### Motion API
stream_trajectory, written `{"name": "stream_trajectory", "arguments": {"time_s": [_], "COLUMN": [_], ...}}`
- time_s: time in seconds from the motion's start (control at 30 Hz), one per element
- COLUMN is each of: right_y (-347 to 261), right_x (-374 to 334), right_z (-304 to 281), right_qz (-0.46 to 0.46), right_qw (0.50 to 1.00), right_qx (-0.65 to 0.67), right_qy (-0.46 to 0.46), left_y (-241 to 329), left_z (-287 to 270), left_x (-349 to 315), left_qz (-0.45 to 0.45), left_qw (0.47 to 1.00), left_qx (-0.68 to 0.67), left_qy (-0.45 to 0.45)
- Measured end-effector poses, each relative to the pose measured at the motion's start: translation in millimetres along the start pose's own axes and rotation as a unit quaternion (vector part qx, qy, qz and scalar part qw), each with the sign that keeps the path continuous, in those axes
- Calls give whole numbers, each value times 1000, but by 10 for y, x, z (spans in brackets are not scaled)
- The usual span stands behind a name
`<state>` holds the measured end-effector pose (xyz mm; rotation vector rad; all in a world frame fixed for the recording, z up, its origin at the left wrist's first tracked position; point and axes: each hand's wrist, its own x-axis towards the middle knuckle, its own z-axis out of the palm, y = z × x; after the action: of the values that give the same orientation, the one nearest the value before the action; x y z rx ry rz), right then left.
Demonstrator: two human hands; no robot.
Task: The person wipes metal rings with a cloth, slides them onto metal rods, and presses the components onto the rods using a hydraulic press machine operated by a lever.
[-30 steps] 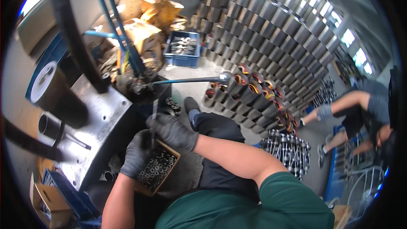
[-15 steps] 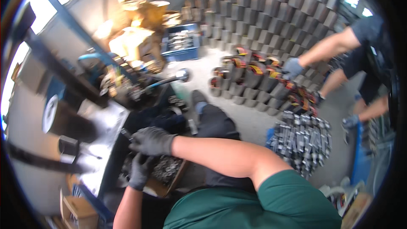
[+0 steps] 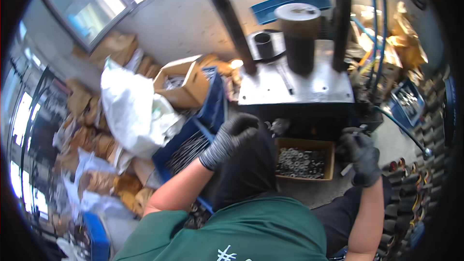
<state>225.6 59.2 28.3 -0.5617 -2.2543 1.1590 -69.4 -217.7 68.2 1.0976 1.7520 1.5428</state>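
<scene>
My left hand [image 3: 231, 139], in a grey glove, is curled closed above my dark trouser leg. Beside it stands a blue bin [image 3: 166, 157] of long dark metal rods; whatever its fingers may hold is hidden. My right hand [image 3: 362, 157], gloved too, is closed at the right of a cardboard box [image 3: 331, 166] of small metal nut-like rings [image 3: 298, 162]. A small light piece shows at its fingertips, too blurred to name. Ahead is a press with a pale metal table [image 3: 299, 94], a thick dark cylinder [image 3: 299, 43] and a short dark tube [image 3: 264, 46].
Dark posts [image 3: 342, 24] rise from the press table. A white sack [image 3: 133, 111], an open carton [image 3: 186, 87] of metal parts and brown paper packages [image 3: 99, 147] crowd the left. At right are a blue crate [image 3: 407, 99] of parts, a hose [image 3: 403, 128] and stacked grey metal pieces [image 3: 440, 111].
The view has swung left, bringing the press to the middle and taking the co-worker out of sight. My hands, close together before, are now well apart, the right one beyond the box of rings.
</scene>
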Motion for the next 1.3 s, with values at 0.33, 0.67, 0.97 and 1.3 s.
{"name": "stream_trajectory", "arguments": {"time_s": [0.33,0.67,0.97,1.3], "right_y": [537,2352,2268,2392], "right_x": [-116,406,161,166], "right_z": [-756,-1470,-1482,-1666], "right_qz": [-3,249,218,300], "right_qw": [996,962,969,941], "right_qx": [87,90,95,131], "right_qy": [-15,-61,-70,-85], "left_y": [-1060,-2068,-2605,-2887], "left_z": [-2671,-2699,-1737,-300], "left_x": [-2799,-5443,-5627,-5613], "left_qz": [-236,-478,-584,-544], "left_qw": [860,704,672,664], "left_qx": [257,276,92,151], "left_qy": [371,446,446,490]}}
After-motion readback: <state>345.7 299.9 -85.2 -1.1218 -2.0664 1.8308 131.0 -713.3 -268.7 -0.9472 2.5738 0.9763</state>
